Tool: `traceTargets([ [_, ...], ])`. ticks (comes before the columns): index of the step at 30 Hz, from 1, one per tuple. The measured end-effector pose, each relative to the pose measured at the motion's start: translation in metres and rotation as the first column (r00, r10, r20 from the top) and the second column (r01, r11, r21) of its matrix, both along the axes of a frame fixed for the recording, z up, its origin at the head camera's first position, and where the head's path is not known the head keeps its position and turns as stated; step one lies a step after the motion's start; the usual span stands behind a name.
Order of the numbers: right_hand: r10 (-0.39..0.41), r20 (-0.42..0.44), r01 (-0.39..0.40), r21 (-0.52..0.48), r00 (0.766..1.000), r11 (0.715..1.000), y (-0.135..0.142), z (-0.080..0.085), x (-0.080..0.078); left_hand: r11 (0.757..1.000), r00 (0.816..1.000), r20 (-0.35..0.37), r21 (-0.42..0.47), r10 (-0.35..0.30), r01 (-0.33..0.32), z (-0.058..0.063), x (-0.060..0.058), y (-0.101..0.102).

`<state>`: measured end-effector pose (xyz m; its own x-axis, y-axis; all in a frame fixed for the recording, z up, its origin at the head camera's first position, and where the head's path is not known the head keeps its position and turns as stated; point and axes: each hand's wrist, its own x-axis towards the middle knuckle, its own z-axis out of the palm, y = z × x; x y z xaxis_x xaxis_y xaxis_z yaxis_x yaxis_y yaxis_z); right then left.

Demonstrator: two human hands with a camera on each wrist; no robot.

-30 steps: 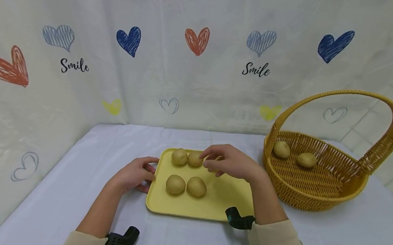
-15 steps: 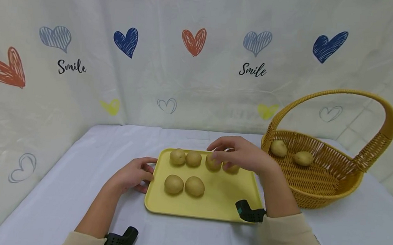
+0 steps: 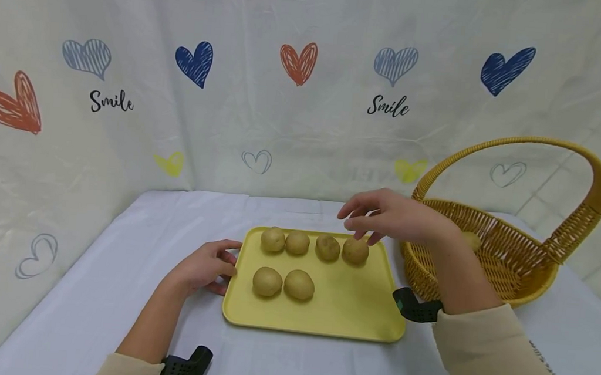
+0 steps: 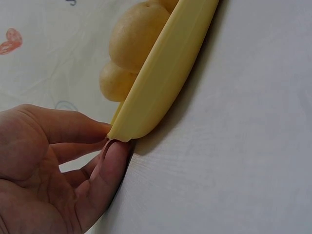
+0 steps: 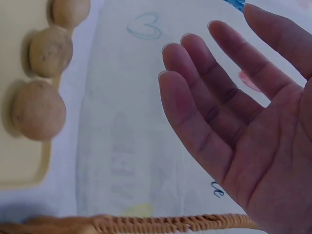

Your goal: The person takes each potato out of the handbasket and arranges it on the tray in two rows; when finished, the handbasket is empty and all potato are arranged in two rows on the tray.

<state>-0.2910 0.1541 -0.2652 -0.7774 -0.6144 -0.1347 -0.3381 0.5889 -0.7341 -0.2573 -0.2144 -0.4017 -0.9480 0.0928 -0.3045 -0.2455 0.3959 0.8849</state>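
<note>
A yellow tray (image 3: pixel 354 309) lies on the table, with several potatoes in a back row and two in front, one of them this potato (image 3: pixel 299 285). My left hand (image 3: pixel 210 267) pinches the tray's left rim between thumb and fingers, as the left wrist view shows at the tray edge (image 4: pixel 161 92). Above the tray's back right corner hovers my right hand (image 3: pixel 393 215), fingers loosely spread and holding nothing. Just below its fingertips sits the rightmost back potato (image 3: pixel 355 253). In the right wrist view the empty palm (image 5: pixel 273 141) faces the camera, apart from the potatoes (image 5: pixel 40 111).
A wicker basket (image 3: pixel 482 296) with a tall arched handle (image 3: pixel 599 187) stands right of the tray, partly behind my right forearm. One potato (image 3: pixel 472 240) shows inside it. A white cloth covers the table, and a white curtain with printed hearts hangs behind.
My right hand has risen and moved right from over the back row of potatoes toward the basket, uncovering the two right-hand potatoes. My left hand stays at the tray's rim.
</note>
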Motion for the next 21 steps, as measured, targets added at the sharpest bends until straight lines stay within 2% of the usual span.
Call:
traceTargets([
  [9, -0.012, 0.033, 0.009, 0.085, 0.999, 0.996, 0.016, 0.017, -0.006, 1.0, 1.0, 0.0, 0.002, 0.003, -0.003, 0.0, 0.0, 0.0],
  [16, -0.012, 0.044, 0.002, 0.213, 0.999, 0.977, 0.028, 0.027, -0.012, 1.0, 1.0, -0.002, 0.003, 0.002, -0.002, 0.0, -0.001, 0.001],
  [21, -0.025, 0.098, 0.0, 0.241, 0.995, 0.97, 0.035, 0.032, -0.013, 1.0, 1.0, 0.0, 0.0, 0.008, -0.008, 0.001, 0.0, 0.001],
])
